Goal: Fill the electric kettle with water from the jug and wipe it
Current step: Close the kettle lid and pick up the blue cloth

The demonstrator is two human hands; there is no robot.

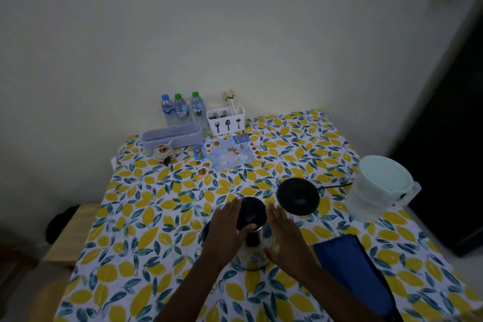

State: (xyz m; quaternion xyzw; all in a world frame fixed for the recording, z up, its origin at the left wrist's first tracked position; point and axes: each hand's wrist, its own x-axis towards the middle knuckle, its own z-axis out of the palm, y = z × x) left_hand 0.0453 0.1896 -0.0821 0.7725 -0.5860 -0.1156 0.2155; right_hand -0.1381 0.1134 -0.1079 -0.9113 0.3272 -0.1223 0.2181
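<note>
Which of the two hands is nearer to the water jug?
Right. The right hand is beside the kettle, on the side toward the jug. The left hand is on the kettle's far side.

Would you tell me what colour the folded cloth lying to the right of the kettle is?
The cloth is dark blue, seen clearly in the head view.

At the far edge of your lemon-print tabletop stand three water bottles, a white cutlery caddy, a lilac box, a small jar and a leaflet.
</note>
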